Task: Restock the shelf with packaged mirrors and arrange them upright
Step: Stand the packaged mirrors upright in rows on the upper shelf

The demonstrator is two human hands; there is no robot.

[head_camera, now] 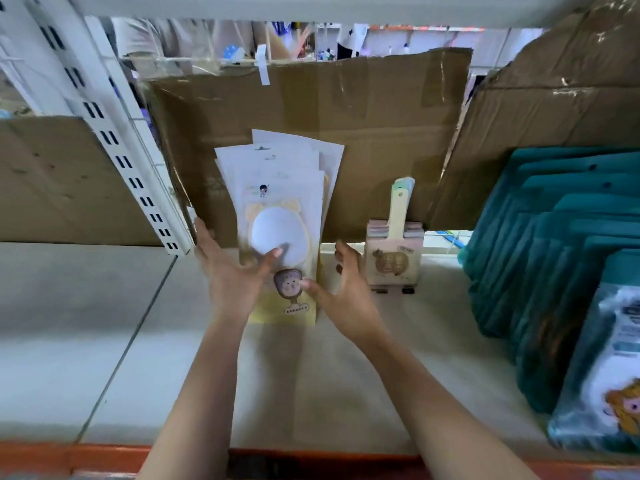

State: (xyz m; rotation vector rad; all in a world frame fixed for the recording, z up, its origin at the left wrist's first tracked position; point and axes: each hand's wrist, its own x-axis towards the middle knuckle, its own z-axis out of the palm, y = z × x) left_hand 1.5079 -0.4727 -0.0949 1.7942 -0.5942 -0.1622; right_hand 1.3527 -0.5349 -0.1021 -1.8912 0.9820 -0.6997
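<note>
The packaged mirrors (287, 202) stand as a fanned stack between the two hands, tilted back and leaning on a sheet of cardboard (363, 112) behind them; the bottom edge of the front pack rests on the shelf (138, 341). The left hand (228, 268) is open with its fingers spread along the stack's left edge, and its thumb touches the round mirror face of the front pack. The right hand (346, 289) is also open, fingers loosely curved beside the stack's right edge, thumb tip at the sticker low on the front pack. Just right of the right hand stands a small bundle of handled items (394, 251). Further right are rows of teal packages (554, 271). Left of the left hand rises a slotted shelf upright (114, 150).
</note>
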